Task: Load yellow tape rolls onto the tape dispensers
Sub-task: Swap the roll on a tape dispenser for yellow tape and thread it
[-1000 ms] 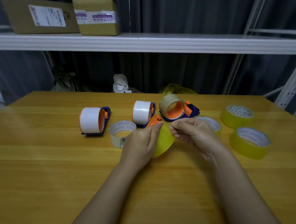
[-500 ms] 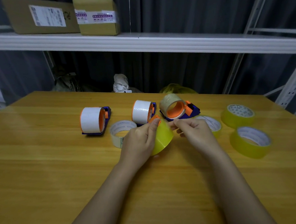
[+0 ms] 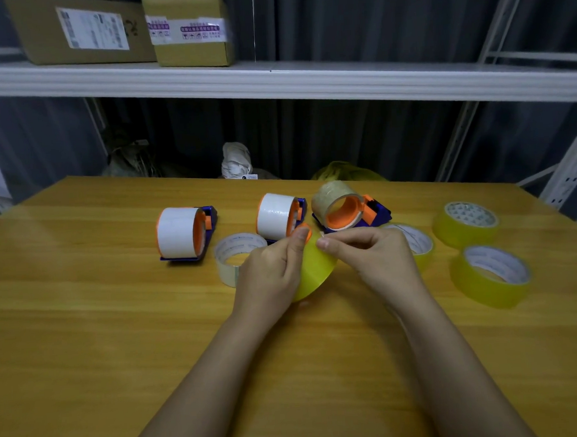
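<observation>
Wooden table (image 3: 84, 332) under a shelf (image 3: 306, 82). Mid-table, yellow roll (image 3: 314, 270) on edge, gripped by left hand (image 3: 270, 273); right hand (image 3: 367, 257) pinching its top. Beyond it, three dispensers (image 3: 186, 233); bare wood nearer.

The scene is dim overall, with a cool grey cast on the far curtains (image 3: 353, 28) and deep shade under the shelf (image 3: 272, 84), where the bundles behind the worktop (image 3: 84, 332) sink into darkness. Light falls from above and somewhat from the near side, so the wooden worktop shows a soft, broad sheen rather than hard glare. Shadows are faint and blurred; a weak one lies under the right forearm (image 3: 458, 360). The white tape rolls (image 3: 176, 233) look nearly blown out. Wide-angle distortion bends the shelf and tilts the rack uprights (image 3: 567, 167) at the right edge. Fingertips (image 3: 322, 243) show slight motion blur; box labels (image 3: 93, 27) are soft and unreadable.
</observation>
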{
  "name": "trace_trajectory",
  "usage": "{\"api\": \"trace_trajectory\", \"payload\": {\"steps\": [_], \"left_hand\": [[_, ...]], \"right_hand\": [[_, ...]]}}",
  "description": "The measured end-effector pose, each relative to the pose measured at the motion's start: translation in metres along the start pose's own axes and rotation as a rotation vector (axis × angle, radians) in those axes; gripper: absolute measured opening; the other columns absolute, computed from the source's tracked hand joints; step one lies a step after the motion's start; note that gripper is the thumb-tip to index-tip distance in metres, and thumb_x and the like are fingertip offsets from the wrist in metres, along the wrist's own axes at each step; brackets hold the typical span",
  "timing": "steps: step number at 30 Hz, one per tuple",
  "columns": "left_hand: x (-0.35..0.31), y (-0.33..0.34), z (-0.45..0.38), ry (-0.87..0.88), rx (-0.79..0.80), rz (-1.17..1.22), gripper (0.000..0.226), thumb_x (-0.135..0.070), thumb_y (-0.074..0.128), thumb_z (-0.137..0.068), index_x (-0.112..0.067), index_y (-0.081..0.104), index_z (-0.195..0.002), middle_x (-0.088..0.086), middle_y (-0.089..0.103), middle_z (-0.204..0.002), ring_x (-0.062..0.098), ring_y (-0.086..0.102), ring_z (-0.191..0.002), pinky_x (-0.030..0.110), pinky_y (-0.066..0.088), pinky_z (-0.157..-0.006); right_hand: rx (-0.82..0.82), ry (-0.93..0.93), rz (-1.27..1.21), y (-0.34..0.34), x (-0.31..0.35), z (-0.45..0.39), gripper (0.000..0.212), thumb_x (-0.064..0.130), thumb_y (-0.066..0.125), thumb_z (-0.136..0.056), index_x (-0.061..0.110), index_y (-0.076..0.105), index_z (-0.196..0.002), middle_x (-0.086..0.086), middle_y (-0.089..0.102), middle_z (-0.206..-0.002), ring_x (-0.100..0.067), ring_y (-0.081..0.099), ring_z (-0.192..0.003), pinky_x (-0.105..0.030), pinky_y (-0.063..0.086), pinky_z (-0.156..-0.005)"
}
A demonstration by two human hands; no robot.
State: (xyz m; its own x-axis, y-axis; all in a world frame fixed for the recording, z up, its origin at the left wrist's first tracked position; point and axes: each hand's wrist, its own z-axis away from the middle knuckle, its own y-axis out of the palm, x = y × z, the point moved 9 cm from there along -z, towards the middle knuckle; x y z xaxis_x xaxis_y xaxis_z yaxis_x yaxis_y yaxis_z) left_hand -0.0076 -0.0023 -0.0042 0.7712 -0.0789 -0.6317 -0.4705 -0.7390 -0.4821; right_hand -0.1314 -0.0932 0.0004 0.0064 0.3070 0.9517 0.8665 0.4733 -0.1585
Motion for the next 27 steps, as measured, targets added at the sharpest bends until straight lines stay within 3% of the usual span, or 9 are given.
{"api": "trace_trajectory", "payload": {"steps": [5,9,17,23,27], "left_hand": [[-0.005,-0.003,0.001,0.018,-0.023,-0.057,0.048,-0.054,0.023,-0.092,-0.027,0.043,-0.057,-0.010,0.034,-0.043,0.009,0.037,-0.040,0.026,0.021,-0.042],[-0.009,-0.004,0.001,0.041,-0.033,-0.092,0.041,-0.050,0.025,-0.093,-0.036,0.029,-0.055,-0.013,0.028,-0.042,0.007,0.033,-0.037,0.021,0.016,-0.042],[-0.011,0.000,0.002,0.073,-0.004,-0.088,0.043,-0.052,0.024,-0.092,-0.033,0.031,-0.055,-0.013,0.030,-0.043,0.007,0.035,-0.039,0.020,0.015,-0.043],[-0.009,0.002,0.001,0.056,0.030,-0.022,0.055,-0.055,0.028,-0.091,-0.019,0.038,-0.051,-0.008,0.031,-0.042,0.014,0.036,-0.041,0.024,0.018,-0.042],[0.003,-0.003,0.001,-0.132,-0.010,0.194,0.064,-0.062,0.032,-0.091,-0.016,0.032,-0.045,-0.006,0.031,-0.039,0.012,0.032,-0.039,0.030,0.021,-0.044]], "right_hand": [[-0.064,-0.023,0.154,-0.004,0.000,0.000,0.006,0.022,0.075,-0.081,0.025,0.073,-0.075,0.009,0.072,-0.078,0.000,0.065,-0.079,-0.014,0.050,-0.071],[-0.100,-0.060,0.326,-0.002,0.004,0.001,0.012,0.026,0.068,-0.086,0.026,0.067,-0.074,0.012,0.067,-0.074,0.000,0.060,-0.072,-0.011,0.044,-0.060],[-0.063,-0.008,0.353,-0.009,-0.007,-0.006,0.014,0.023,0.063,-0.091,0.016,0.067,-0.080,0.002,0.069,-0.076,-0.015,0.065,-0.078,-0.036,0.054,-0.074],[0.045,0.127,0.047,-0.008,-0.017,-0.008,0.019,0.007,0.054,-0.095,0.006,0.064,-0.079,-0.001,0.065,-0.066,-0.007,0.061,-0.062,-0.018,0.053,-0.064],[0.083,0.087,-0.003,0.000,-0.010,-0.006,0.017,0.007,0.051,-0.096,0.008,0.061,-0.082,0.004,0.063,-0.063,0.001,0.060,-0.057,-0.014,0.052,-0.059]]}}
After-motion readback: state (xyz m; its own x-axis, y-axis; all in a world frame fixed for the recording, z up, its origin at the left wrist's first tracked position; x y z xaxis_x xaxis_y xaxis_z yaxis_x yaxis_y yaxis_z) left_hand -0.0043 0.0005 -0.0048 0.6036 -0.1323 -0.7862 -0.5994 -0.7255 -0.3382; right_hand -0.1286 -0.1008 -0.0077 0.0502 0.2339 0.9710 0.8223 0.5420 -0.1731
